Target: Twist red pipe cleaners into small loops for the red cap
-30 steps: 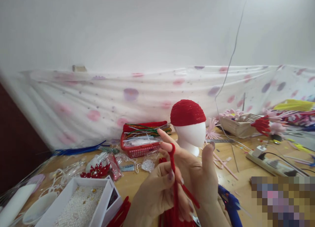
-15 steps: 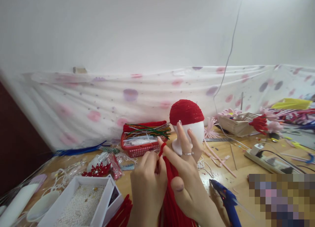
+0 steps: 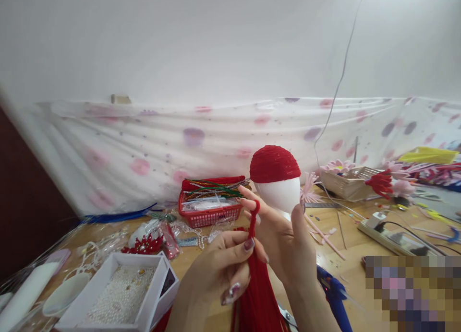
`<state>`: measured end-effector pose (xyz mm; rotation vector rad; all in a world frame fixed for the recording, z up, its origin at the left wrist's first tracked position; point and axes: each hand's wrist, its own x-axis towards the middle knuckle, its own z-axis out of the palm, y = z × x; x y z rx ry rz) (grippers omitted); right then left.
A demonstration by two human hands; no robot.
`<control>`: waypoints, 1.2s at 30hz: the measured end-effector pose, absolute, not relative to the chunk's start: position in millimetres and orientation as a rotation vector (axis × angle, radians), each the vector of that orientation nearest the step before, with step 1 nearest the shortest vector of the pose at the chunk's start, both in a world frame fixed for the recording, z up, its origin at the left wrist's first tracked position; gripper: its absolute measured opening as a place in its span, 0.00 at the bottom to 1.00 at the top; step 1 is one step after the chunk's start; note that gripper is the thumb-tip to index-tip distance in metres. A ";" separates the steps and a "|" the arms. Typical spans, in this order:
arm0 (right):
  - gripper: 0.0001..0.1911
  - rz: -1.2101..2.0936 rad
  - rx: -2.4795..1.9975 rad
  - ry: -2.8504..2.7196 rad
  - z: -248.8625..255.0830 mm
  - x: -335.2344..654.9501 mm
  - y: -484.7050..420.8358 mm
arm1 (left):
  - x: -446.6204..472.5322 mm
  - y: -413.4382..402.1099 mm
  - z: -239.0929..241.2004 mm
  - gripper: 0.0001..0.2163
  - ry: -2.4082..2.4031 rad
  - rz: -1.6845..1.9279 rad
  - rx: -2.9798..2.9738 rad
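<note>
A red pipe cleaner [image 3: 252, 222] stands between my two hands, its upper end bent in a loop around a finger of my right hand. My left hand [image 3: 219, 262] pinches it lower down between thumb and fingers. The palm of my right hand [image 3: 284, 241] faces left, with its fingers stretched out and the thumb up. Below both hands lies a thick bundle of red pipe cleaners [image 3: 257, 293], partly covered by them. Behind my right hand is a white foam head [image 3: 279, 193] wearing a red cap [image 3: 275, 164] of wound strands.
At the left is a white box [image 3: 122, 289] of small pearls, near a red beaded flower [image 3: 146, 244]. A red basket [image 3: 211, 217] holds pipe cleaners. To the right lie a blue glue gun [image 3: 333, 293], a power strip [image 3: 396, 238] and a woven basket [image 3: 351, 183]. Scissors [image 3: 287, 316] show partly.
My right hand has turned, raising its thumb and swinging its fingers left. My left hand has rolled so its thumb shows, and the looped pipe cleaner now stands more upright, farther right.
</note>
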<state>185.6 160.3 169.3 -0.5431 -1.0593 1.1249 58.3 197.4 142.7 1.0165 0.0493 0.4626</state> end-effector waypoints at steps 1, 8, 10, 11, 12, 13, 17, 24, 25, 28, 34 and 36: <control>0.39 1.178 -0.501 -1.037 170.3 185.6 160.5 | 58.7 200.5 137.3 0.17 -0.057 0.433 0.974; 0.38 1.305 -0.306 -0.992 168.0 184.6 161.9 | 68.8 195.9 135.1 0.17 0.019 0.509 0.867; 0.39 1.304 -0.295 -1.001 166.6 184.7 162.8 | 73.4 194.0 139.9 0.15 0.077 0.582 0.891; 0.39 1.292 -0.308 -1.010 166.2 185.1 163.2 | 74.9 193.6 142.1 0.14 0.117 0.628 0.918; 0.39 1.266 -0.331 -1.022 165.9 185.8 163.4 | 75.6 193.4 144.0 0.13 0.158 0.676 0.950; 0.39 1.222 -0.363 -1.044 165.7 186.9 163.5 | 75.5 193.0 145.7 0.12 0.193 0.727 0.974; 0.41 0.894 -0.537 -1.220 162.1 196.5 163.0 | 71.8 186.5 149.5 0.13 0.597 1.125 1.405; 0.39 0.499 -0.777 -1.473 155.2 209.7 156.0 | 78.6 168.7 148.7 0.14 1.212 1.562 2.042; 0.40 0.535 -0.773 -1.466 157.5 210.4 155.2 | 77.6 168.5 150.8 0.14 1.131 1.469 1.969; 0.49 0.845 -0.653 -1.356 167.2 212.1 155.7 | 70.7 172.6 158.2 0.11 0.721 1.130 1.539; 0.50 1.222 -0.403 -1.016 172.2 211.6 164.5 | 72.5 181.8 153.6 0.19 -0.001 0.528 0.735; 0.48 1.258 -0.367 -1.001 169.8 210.7 166.4 | 79.9 179.1 147.5 0.16 -0.069 0.425 0.593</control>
